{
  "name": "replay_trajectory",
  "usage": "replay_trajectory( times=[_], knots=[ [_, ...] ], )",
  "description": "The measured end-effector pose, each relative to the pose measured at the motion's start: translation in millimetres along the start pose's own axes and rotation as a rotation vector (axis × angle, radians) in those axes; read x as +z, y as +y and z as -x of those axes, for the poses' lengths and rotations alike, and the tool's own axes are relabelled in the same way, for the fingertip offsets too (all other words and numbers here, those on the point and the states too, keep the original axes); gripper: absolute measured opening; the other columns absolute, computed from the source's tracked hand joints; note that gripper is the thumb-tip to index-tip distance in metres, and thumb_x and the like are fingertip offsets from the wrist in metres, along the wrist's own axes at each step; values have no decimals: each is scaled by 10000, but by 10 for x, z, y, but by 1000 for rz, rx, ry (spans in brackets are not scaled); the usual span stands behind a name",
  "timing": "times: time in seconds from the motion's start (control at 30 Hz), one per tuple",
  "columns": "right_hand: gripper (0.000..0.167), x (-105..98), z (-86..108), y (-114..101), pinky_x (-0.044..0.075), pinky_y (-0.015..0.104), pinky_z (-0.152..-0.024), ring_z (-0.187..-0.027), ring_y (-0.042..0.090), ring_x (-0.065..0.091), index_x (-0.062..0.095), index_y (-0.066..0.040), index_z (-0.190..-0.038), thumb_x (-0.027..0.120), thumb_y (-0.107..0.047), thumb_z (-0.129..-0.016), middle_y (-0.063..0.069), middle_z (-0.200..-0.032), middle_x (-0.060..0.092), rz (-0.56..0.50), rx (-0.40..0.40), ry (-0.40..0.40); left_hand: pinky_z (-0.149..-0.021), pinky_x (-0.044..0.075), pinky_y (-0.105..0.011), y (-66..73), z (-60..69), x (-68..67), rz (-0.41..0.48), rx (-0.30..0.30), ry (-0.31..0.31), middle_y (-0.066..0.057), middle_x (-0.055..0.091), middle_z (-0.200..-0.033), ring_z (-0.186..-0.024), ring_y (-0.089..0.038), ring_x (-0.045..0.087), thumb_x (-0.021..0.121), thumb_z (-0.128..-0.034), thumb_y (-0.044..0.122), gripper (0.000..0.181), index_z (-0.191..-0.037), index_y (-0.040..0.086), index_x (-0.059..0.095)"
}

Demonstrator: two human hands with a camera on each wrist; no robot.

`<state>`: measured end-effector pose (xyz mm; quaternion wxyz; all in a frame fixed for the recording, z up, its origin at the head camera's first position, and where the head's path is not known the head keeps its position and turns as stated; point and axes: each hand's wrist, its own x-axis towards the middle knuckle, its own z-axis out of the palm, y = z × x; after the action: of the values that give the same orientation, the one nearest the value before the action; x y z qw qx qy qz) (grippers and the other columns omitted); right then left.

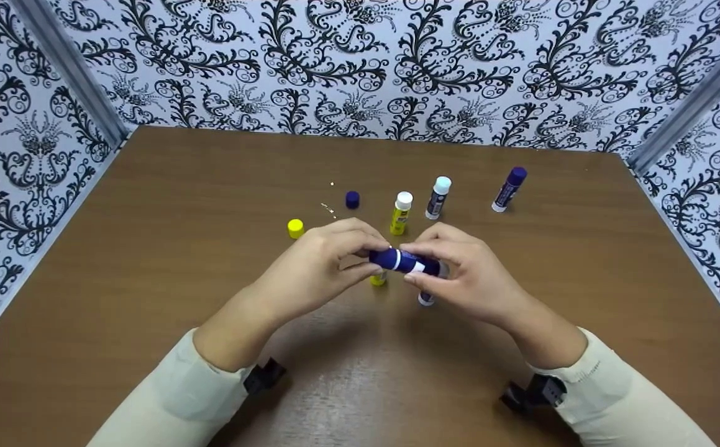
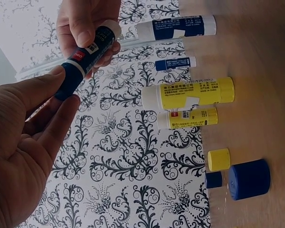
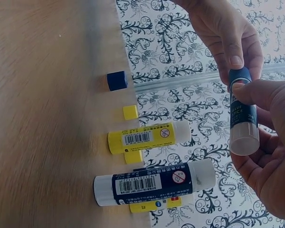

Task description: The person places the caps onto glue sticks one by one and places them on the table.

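Observation:
Both hands hold one dark blue glue stick (image 1: 410, 262) above the table, tilted in the wrist views. My left hand (image 1: 316, 264) pinches its blue cap end (image 3: 239, 75) between thumb and fingers. The right hand (image 1: 474, 273) grips the labelled body near its clear, whitish base (image 3: 245, 142). Below and around the hands stand a yellow glue stick (image 2: 194, 93), a smaller yellow one (image 2: 192, 118) and a navy one (image 3: 152, 184), each with a white top. In the head view the hands partly cover two of the sticks.
Farther back stand a white-topped navy glue stick (image 1: 437, 198) and a blue-capped one (image 1: 509, 190). Loose caps lie to the left: a yellow cap (image 1: 296, 228), a small blue cap (image 1: 352, 200) and a larger blue cap (image 2: 249, 179). Patterned walls border the brown table (image 1: 148, 261).

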<state>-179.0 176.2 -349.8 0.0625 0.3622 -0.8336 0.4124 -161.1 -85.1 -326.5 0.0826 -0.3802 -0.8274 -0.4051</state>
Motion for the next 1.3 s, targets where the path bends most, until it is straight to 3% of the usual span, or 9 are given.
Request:
replay_trajectory(
  times=[0.37, 0.6, 1.0, 1.3],
  knots=[
    [339, -24, 12, -1, 552, 247, -673, -936, 131, 607, 784, -99, -1197, 851, -122, -866, 14, -1083, 692, 36, -25, -6, -932, 598, -205, -21, -8, 108, 1, -18, 24, -73, 736, -1143, -1067, -172, 724, 779, -914, 57, 263, -1175, 31, 765],
    [310, -38, 10, 11, 547, 225, -693, -949, 126, 613, 791, -101, -1173, 848, -118, -868, 12, -1067, 694, 58, -55, -4, -902, 612, -217, -31, -14, 149, -11, 12, 53, -80, 754, -1115, -1027, -173, 738, 802, -889, 50, 273, -1160, 30, 779],
    [290, -61, 0, -14, 539, 234, -661, -931, 124, 614, 794, -103, -1159, 844, -131, -875, 12, -1053, 695, 61, -75, -25, -902, 599, -184, -8, 5, 162, -26, 25, 60, -75, 759, -1120, -1025, -168, 742, 809, -880, 55, 284, -1161, 33, 780],
    [285, -66, 3, -2, 544, 280, -647, -927, 117, 603, 794, -107, -1157, 840, -123, -876, 10, -1047, 692, 67, -89, -24, -895, 621, -237, -13, 0, 176, -6, 35, 64, -84, 759, -1119, -1032, -182, 742, 805, -880, 35, 275, -1154, 19, 777]
  ],
)
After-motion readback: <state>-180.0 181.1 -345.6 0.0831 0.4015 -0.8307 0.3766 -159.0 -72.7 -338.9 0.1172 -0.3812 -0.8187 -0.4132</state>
